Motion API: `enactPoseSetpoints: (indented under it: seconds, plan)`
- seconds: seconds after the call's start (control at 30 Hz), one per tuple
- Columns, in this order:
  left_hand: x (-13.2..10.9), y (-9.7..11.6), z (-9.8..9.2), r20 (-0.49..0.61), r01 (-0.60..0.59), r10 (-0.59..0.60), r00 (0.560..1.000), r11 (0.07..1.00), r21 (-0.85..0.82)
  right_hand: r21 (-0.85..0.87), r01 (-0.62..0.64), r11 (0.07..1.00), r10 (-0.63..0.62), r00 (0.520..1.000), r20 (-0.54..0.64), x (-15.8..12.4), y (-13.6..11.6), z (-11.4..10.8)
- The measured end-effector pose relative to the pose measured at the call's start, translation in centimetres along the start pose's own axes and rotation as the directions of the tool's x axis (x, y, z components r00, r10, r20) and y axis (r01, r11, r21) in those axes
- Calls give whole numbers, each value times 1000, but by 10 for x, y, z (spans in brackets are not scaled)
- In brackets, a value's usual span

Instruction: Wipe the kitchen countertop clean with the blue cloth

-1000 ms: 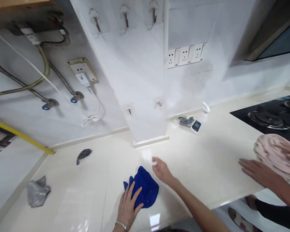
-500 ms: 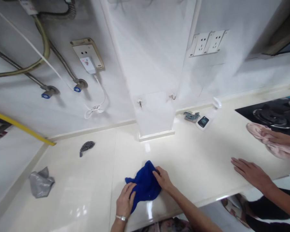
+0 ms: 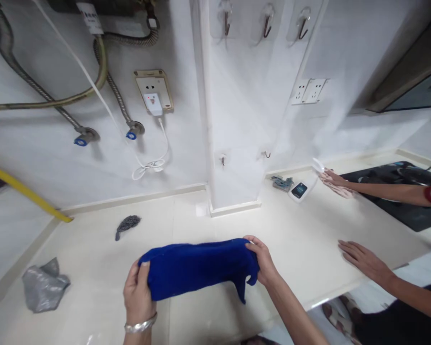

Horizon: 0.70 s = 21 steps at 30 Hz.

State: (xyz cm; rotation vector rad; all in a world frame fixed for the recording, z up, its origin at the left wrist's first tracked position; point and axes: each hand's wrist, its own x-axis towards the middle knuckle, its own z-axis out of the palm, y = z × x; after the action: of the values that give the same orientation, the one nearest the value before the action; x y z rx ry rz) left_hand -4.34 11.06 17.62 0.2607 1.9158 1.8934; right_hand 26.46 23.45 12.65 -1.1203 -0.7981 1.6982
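Note:
A dark blue cloth (image 3: 197, 268) is stretched out wide between my two hands, a little above the cream countertop (image 3: 294, 239). My left hand (image 3: 138, 292), with a silver bracelet at the wrist, pinches the cloth's left end. At the right end my right hand (image 3: 262, 261) grips the upper corner, and a short flap hangs down below it. Both hands are closed on the fabric.
Another person stands at the right: one hand (image 3: 361, 256) lies flat on the counter, the other (image 3: 335, 181) presses a pink cloth near the black hob (image 3: 398, 191). A small phone-like device (image 3: 299, 189), a dark scrubber (image 3: 126, 224) and a crumpled grey bag (image 3: 43, 287) lie on the counter.
The blue cloth was a crumpled heap under my hands; I have lifted it and pulled it out wide. The other person's hand with the pink cloth has moved toward the wall.

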Motion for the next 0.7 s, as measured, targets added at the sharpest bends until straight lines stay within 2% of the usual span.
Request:
enactPoseSetpoints:
  seconds: [0.03, 0.1, 0.2, 0.23, 0.27, 0.3, 0.33, 0.37, 0.4, 0.43, 0.47, 0.53, 0.57, 0.6, 0.7]
  plan:
    - [7, 5, 3, 11, -19, 19, 1000, 1000, -14, -38, 2, 999, -1, 1000, 29, 2, 2, 1]
    - [19, 9, 11, 34, -74, 73, 997, 997, 25, -226, 76, 971, -65, 996, 55, 7, 15, 0]
    - [11, -9, 30, 90, -164, 153, 984, 977, 133, -556, 198, 807, -190, 979, 73, 16, 44, -7]
    - [-1, -21, 37, 171, -232, 202, 964, 957, 176, -618, 204, 759, -202, 977, 75, 19, 54, -11]
    - [-15, -35, 44, 313, -340, 266, 912, 916, 213, -653, 195, 732, -198, 978, 70, 20, 62, -16]
    - [-31, -50, 49, 492, -454, 299, 818, 860, 232, -668, 175, 723, -185, 981, 57, 21, 68, -21]
    - [-46, -63, 53, 710, -585, 282, 645, 781, 221, -677, 152, 720, -172, 984, 38, 21, 72, -27]
    - [-59, -74, 54, 863, -699, 212, 459, 686, 203, -689, 130, 713, -167, 986, 14, 20, 75, -33]
    - [-67, -83, 54, 927, -767, 139, 349, 611, 197, -701, 110, 704, -167, 986, -13, 19, 76, -38]
    - [-70, -90, 53, 951, -808, 88, 297, 553, 202, -714, 93, 694, -173, 984, -40, 17, 77, -42]
    - [-69, -95, 50, 944, -825, 81, 321, 513, 237, -727, 80, 682, -184, 981, -65, 15, 78, -45]
    - [-62, -106, 44, 884, -824, 172, 435, 471, 314, -750, 76, 657, -218, 972, -93, 8, 81, -48]
    - [-59, -114, 42, 866, -839, 227, 445, 445, 314, -760, 103, 642, -250, 965, -81, 3, 85, -47]
    - [-59, -124, 40, 867, -870, 275, 415, 398, 291, -767, 146, 624, -290, 955, -54, -2, 89, -46]
    - [-78, -172, 42, 925, -963, 303, 228, 207, 170, -784, 288, 551, -426, 904, 33, -14, 103, -43]
